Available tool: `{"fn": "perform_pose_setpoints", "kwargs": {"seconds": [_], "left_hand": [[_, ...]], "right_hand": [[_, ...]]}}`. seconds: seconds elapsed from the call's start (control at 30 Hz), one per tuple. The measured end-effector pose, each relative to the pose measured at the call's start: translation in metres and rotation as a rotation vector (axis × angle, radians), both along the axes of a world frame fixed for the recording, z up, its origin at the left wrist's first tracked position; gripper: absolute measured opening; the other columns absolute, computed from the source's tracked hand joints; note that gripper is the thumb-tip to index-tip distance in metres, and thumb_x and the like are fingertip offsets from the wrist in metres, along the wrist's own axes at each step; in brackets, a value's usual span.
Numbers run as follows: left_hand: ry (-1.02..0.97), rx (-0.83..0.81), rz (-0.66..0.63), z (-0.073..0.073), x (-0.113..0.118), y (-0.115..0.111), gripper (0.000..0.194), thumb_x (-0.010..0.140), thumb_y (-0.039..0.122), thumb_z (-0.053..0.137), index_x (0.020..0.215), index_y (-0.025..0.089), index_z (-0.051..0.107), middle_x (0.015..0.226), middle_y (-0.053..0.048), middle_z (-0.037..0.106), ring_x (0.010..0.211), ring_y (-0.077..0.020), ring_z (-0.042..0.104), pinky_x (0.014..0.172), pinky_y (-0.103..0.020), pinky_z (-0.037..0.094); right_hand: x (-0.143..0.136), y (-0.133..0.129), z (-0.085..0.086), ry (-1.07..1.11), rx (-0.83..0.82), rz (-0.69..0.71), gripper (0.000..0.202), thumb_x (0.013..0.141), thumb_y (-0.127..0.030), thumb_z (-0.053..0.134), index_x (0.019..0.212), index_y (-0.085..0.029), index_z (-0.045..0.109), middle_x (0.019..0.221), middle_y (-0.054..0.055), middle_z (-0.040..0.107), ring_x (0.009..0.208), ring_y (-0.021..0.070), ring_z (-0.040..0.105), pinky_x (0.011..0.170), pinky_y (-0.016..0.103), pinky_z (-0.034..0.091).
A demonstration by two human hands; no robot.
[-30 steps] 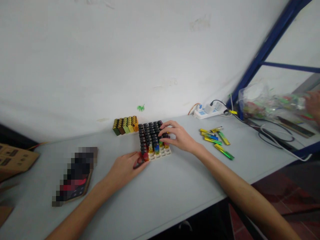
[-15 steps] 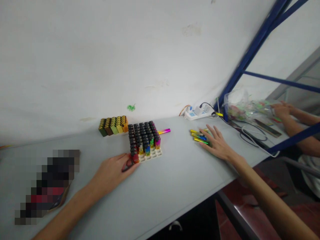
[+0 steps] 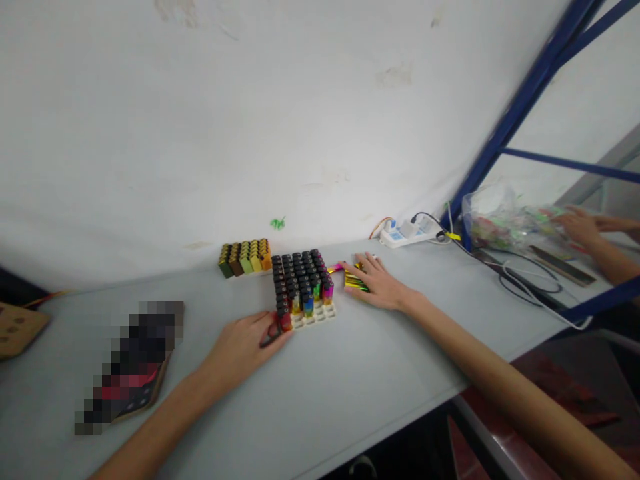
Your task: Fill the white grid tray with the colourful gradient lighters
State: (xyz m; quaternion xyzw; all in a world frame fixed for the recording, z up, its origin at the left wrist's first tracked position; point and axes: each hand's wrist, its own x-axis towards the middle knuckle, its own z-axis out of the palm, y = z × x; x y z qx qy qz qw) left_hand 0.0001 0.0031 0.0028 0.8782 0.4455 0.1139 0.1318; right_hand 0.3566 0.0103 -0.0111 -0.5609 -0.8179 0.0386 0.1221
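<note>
Dozens-deep rows of black-topped lighters [image 3: 299,267] stand upright in a white slotted tray [image 3: 320,319], with some slots bare along its near side. At its near left corner, my left hand [image 3: 245,340] is closed, thumb and fingertips around the tray's corner by a red lighter [image 3: 285,323]. A dark curved piece shows between thumb and finger; I cannot make out what it is. To the tray's right, my right hand [image 3: 383,283] lies flat with fingers spread over several shiny gold, green and pink slim pieces [image 3: 355,279]. Its palm hides part of them.
Behind the tray sits a second block of green, brown and yellow lighters [image 3: 245,258]. A white power strip [image 3: 407,233] with cables lies along the wall. Left is a blurred-out dark item [image 3: 135,367]. A blue metal frame [image 3: 500,133] rises right; beyond it, another person's hands [image 3: 580,227] are busy.
My right hand has slid left across the table, bringing the shiny pieces close to the tray. My left hand stays at the tray's corner. The view has shifted slightly left.
</note>
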Motion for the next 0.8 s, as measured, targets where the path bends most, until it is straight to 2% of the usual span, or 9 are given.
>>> {"fn": "perform_pose_setpoints", "kwargs": {"seconds": [0.13, 0.23, 0.4, 0.5, 0.63, 0.7, 0.77, 0.8], "left_hand": [[-0.004, 0.0, 0.0, 0.001, 0.0, -0.001, 0.039, 0.095, 0.056, 0.047, 0.073, 0.024, 0.05, 0.067, 0.001, 0.059, 0.064, -0.0202, 0.06, 0.062, -0.03, 0.038], [0.0, -0.003, -0.001, 0.001, 0.001, -0.001, 0.039, 0.096, 0.055, 0.046, 0.073, 0.024, 0.05, 0.069, 0.001, 0.059, 0.064, -0.0201, 0.059, 0.062, -0.03, 0.039], [0.021, -0.003, 0.0, 0.002, 0.0, -0.001, 0.039, 0.096, 0.056, 0.046, 0.076, 0.024, 0.051, 0.07, 0.001, 0.059, 0.062, -0.0195, 0.057, 0.061, -0.03, 0.037], [0.024, 0.004, -0.004, 0.001, 0.0, -0.001, 0.041, 0.097, 0.057, 0.044, 0.075, 0.024, 0.05, 0.07, 0.001, 0.058, 0.062, -0.0196, 0.057, 0.061, -0.03, 0.037], [0.036, 0.009, 0.0, 0.0, -0.001, -0.001, 0.041, 0.097, 0.058, 0.045, 0.074, 0.024, 0.05, 0.069, 0.001, 0.058, 0.063, -0.0198, 0.057, 0.062, -0.03, 0.037], [0.042, 0.012, -0.002, -0.001, -0.001, 0.0, 0.041, 0.097, 0.057, 0.046, 0.074, 0.024, 0.05, 0.069, 0.001, 0.058, 0.063, -0.0199, 0.058, 0.062, -0.03, 0.037], [0.042, 0.013, -0.003, -0.001, -0.002, 0.0, 0.04, 0.097, 0.057, 0.047, 0.075, 0.024, 0.051, 0.069, 0.001, 0.059, 0.064, -0.0202, 0.059, 0.063, -0.03, 0.038], [0.039, 0.012, -0.003, -0.001, -0.002, 0.0, 0.039, 0.097, 0.056, 0.048, 0.075, 0.024, 0.051, 0.069, 0.001, 0.059, 0.065, -0.0204, 0.06, 0.063, -0.03, 0.038]], "right_hand": [[-0.019, 0.013, 0.002, -0.003, 0.029, 0.058, 0.063, 0.103, -0.063, 0.041, 0.16, -0.037, 0.039, 0.163, 0.013, 0.04, 0.154, 0.0427, 0.026, 0.12, 0.071, 0.023], [-0.021, 0.01, 0.002, 0.026, 0.037, 0.071, 0.06, 0.104, -0.06, 0.041, 0.158, -0.034, 0.043, 0.164, 0.014, 0.04, 0.154, 0.0416, 0.028, 0.12, 0.07, 0.024], [-0.015, -0.018, -0.001, 0.069, 0.035, 0.116, 0.059, 0.104, -0.057, 0.045, 0.157, -0.032, 0.045, 0.164, 0.014, 0.04, 0.155, 0.0394, 0.025, 0.122, 0.069, 0.023], [-0.007, -0.03, 0.0, 0.132, 0.022, 0.148, 0.054, 0.106, -0.053, 0.044, 0.156, -0.033, 0.047, 0.163, 0.011, 0.041, 0.156, 0.0344, 0.025, 0.124, 0.066, 0.024], [0.011, -0.025, 0.018, 0.284, 0.075, 0.062, 0.05, 0.108, -0.049, 0.037, 0.153, -0.031, 0.049, 0.163, 0.011, 0.041, 0.154, 0.029, 0.032, 0.124, 0.059, 0.031], [0.022, -0.016, 0.034, 0.319, 0.134, 0.023, 0.047, 0.107, -0.048, 0.039, 0.143, -0.024, 0.058, 0.151, 0.015, 0.054, 0.142, 0.0293, 0.049, 0.119, 0.055, 0.039], [0.031, -0.006, 0.05, 0.299, 0.116, 0.014, 0.042, 0.105, -0.048, 0.046, 0.122, -0.018, 0.069, 0.124, 0.016, 0.07, 0.115, 0.0287, 0.066, 0.104, 0.05, 0.051], [0.035, -0.002, 0.057, 0.276, 0.063, 0.006, 0.04, 0.103, -0.049, 0.049, 0.112, -0.017, 0.072, 0.11, 0.014, 0.073, 0.101, 0.0271, 0.07, 0.095, 0.046, 0.055]]}}
